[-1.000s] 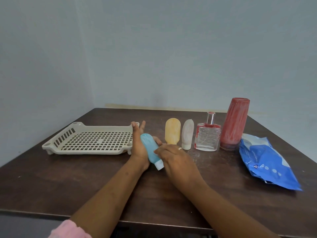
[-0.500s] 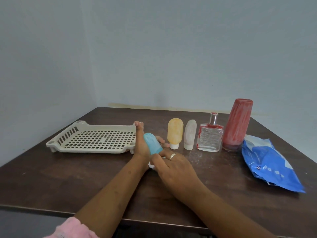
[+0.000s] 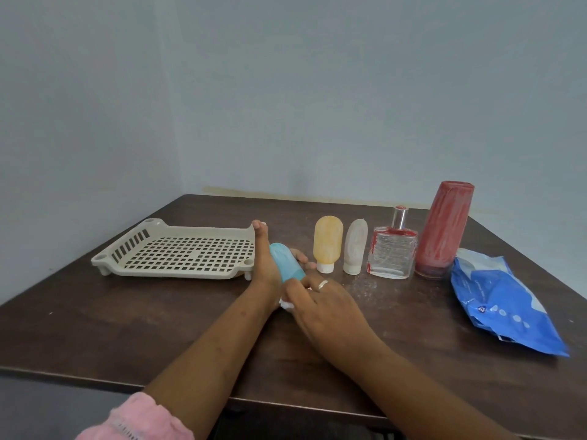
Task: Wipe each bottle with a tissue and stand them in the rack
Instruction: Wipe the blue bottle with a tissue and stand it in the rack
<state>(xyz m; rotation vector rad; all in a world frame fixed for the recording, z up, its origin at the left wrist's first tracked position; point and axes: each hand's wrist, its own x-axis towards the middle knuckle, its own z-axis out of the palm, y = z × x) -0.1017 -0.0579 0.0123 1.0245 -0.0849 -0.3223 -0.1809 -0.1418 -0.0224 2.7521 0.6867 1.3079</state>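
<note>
A small blue bottle (image 3: 285, 261) lies tilted in my left hand (image 3: 262, 263), just right of the beige slotted rack (image 3: 189, 274). My right hand (image 3: 322, 301) closes around the bottle's lower end, where a bit of white shows; I cannot tell whether that is the cap or a tissue. Behind my hands stands a row of bottles: an orange one (image 3: 328, 239), a white one (image 3: 355, 246), a square glass one with red trim (image 3: 392, 256) and a tall red one (image 3: 444, 230). No bottle stands in the rack.
A blue tissue pack (image 3: 503, 301) lies at the right side of the dark wooden table (image 3: 127, 325). White smudges mark the tabletop in front of the glass bottle. Walls close the table in at the back and left.
My right hand slid up onto the blue bottle's lower end and now covers most of the white cap. My left hand tipped the bottle more upright. The camera shifted slightly.
</note>
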